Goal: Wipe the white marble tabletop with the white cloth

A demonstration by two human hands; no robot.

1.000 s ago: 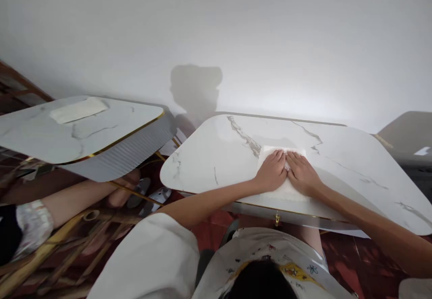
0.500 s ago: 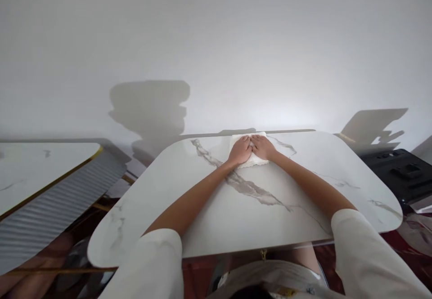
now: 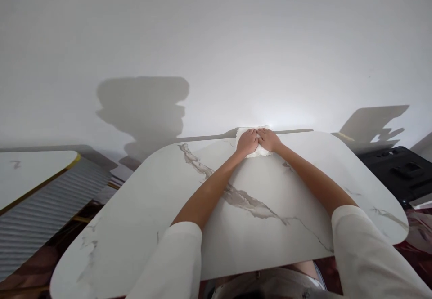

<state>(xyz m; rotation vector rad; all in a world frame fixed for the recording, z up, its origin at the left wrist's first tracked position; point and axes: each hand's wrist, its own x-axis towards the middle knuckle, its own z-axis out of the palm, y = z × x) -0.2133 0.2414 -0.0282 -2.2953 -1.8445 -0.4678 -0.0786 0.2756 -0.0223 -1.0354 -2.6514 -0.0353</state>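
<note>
White cloth [image 3: 259, 152], pressed on table [image 3: 162, 191] at far edge by left hand [image 3: 248, 142] and right hand [image 3: 269, 140], both laid flat

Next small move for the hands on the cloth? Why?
Probably draw the white cloth back toward the body: left hand and right hand rest on it at the tabletop's far edge, by the wall, leaving little room forward.
</note>
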